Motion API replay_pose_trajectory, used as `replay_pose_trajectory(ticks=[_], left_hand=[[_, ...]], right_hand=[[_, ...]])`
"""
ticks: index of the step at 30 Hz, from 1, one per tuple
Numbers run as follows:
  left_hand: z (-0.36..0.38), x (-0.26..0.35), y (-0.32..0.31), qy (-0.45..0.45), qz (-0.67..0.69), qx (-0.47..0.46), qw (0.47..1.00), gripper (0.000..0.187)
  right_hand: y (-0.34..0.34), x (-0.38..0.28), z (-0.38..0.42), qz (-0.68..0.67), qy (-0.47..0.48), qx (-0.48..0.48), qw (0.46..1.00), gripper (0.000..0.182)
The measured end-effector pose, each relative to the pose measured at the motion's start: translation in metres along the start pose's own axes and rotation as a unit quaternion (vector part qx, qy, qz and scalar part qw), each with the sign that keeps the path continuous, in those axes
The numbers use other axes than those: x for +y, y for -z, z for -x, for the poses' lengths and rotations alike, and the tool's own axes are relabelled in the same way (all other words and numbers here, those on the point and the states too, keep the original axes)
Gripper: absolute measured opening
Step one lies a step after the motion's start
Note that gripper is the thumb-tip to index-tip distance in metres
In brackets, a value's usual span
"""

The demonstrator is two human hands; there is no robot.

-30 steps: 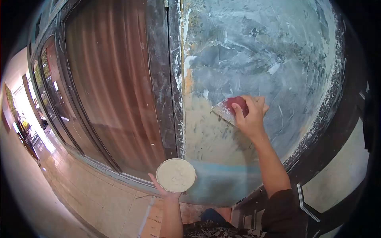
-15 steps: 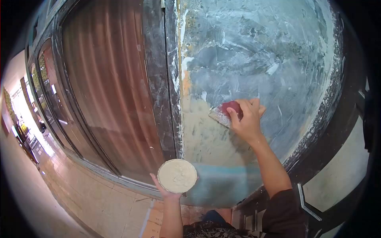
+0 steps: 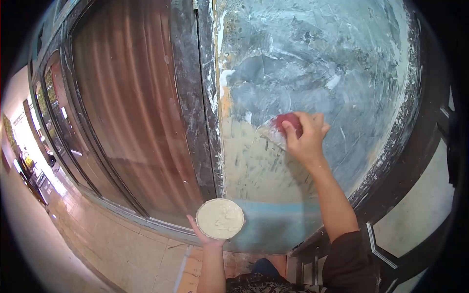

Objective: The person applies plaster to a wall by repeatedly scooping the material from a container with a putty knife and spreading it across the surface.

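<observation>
A red putty scraper [image 3: 287, 125] is gripped in my right hand [image 3: 308, 137], its pale-smeared edge against the wall [image 3: 312, 88]. Cream putty [image 3: 254, 171] coats the wall's lower left part, below and beside the scraper; above it the surface is patchy blue-grey with white streaks. Low in front of me, my left hand [image 3: 207, 237] supports a round container [image 3: 197, 225] from below. Cream putty [image 3: 217, 217] fills it nearly to the rim. Most of my left fingers are hidden under the container; the thumb shows at its left side.
Left of the wall stands a dark, paint-spotted frame [image 3: 193, 97] beside a glass panel with a reddish-brown curtain [image 3: 127, 97]. A dark panelled door or frame [image 3: 391, 195] borders the right side. Tiled floor [image 3: 132, 249] stretches away at lower left.
My right hand and the scraper have shifted slightly upward along the wall. The container in my left hand has moved only a little, and the view has turned slightly.
</observation>
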State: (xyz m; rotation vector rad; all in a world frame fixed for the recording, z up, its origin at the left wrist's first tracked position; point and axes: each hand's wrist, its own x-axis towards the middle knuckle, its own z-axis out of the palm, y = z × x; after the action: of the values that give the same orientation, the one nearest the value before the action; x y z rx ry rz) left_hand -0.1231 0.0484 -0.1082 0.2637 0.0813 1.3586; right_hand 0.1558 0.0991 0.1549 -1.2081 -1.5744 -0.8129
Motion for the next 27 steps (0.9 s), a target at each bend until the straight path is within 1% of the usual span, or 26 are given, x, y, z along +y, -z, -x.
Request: replay_pose_trajectory(ticks=[2, 4, 6, 8, 10, 11, 12, 13, 14, 16, 18, 20, 21, 23, 24, 26, 27], left_hand=[[0.004, 0.001, -0.004, -0.003, 0.0, 0.021, 1.0, 0.096], [0.004, 0.002, -0.001, 0.0, 0.001, 0.008, 1.0, 0.095], [0.004, 0.004, -0.003, 0.001, 0.003, -0.006, 1.0, 0.095], [0.006, 0.005, -0.009, -0.001, 0.007, 0.005, 1.0, 0.095], [0.005, 0.005, -0.004, -0.005, -0.001, 0.002, 1.0, 0.095], [0.005, 0.005, -0.002, -0.008, 0.003, 0.022, 1.0, 0.095], [0.006, 0.005, -0.003, -0.012, 0.008, 0.042, 0.999, 0.095], [0.007, 0.006, -0.005, -0.013, 0.008, 0.042, 0.999, 0.095], [0.009, 0.007, -0.008, -0.014, -0.001, 0.028, 1.0, 0.096], [0.01, 0.008, -0.013, -0.017, -0.009, 0.012, 1.0, 0.096], [0.011, 0.008, -0.015, -0.025, 0.015, 0.047, 0.998, 0.089], [0.007, 0.007, 0.001, -0.03, 0.004, 0.05, 0.998, 0.092], [0.005, 0.008, 0.001, -0.035, -0.006, 0.053, 0.998, 0.095], [0.007, 0.007, 0.0, -0.028, -0.013, 0.038, 0.999, 0.094], [0.008, 0.007, -0.002, -0.022, -0.021, 0.024, 0.999, 0.093], [0.01, 0.007, -0.002, -0.022, -0.01, 0.03, 0.999, 0.092], [0.01, 0.008, -0.004, -0.022, 0.003, 0.035, 0.999, 0.091]], right_hand=[[0.007, -0.001, -0.004, -0.014, -0.047, 0.021, 0.999, 0.025], [0.006, -0.004, 0.004, -0.012, -0.037, 0.017, 0.999, 0.024], [-0.001, -0.008, 0.015, -0.006, 0.016, -0.042, 0.999, 0.024], [-0.005, -0.008, 0.016, -0.016, 0.021, -0.055, 0.998, 0.024], [-0.004, -0.006, 0.006, 0.006, 0.011, -0.013, 1.0, 0.025], [-0.004, -0.002, 0.001, -0.005, -0.007, 0.02, 1.0, 0.026], [-0.002, 0.0, 0.001, -0.005, -0.007, 0.02, 1.0, 0.026], [0.001, 0.0, -0.001, -0.017, -0.026, 0.032, 0.999, 0.026], [0.003, 0.0, -0.002, -0.029, -0.045, 0.045, 0.998, 0.026], [-0.001, -0.004, 0.01, -0.037, -0.039, 0.039, 0.998, 0.027], [-0.007, -0.008, 0.02, -0.008, 0.023, -0.049, 0.998, 0.028], [-0.011, -0.009, 0.02, 0.0, 0.034, -0.061, 0.998, 0.028], [-0.01, -0.008, 0.013, -0.001, 0.018, -0.03, 0.999, 0.027], [-0.009, -0.002, 0.0, -0.007, -0.012, 0.034, 0.999, 0.027], [-0.006, 0.0, -0.002, -0.007, -0.013, 0.034, 0.999, 0.027], [0.0, 0.001, -0.005, -0.046, -0.063, 0.058, 0.995, 0.027], [0.001, -0.001, 0.001, -0.047, -0.064, 0.047, 0.996, 0.027]])
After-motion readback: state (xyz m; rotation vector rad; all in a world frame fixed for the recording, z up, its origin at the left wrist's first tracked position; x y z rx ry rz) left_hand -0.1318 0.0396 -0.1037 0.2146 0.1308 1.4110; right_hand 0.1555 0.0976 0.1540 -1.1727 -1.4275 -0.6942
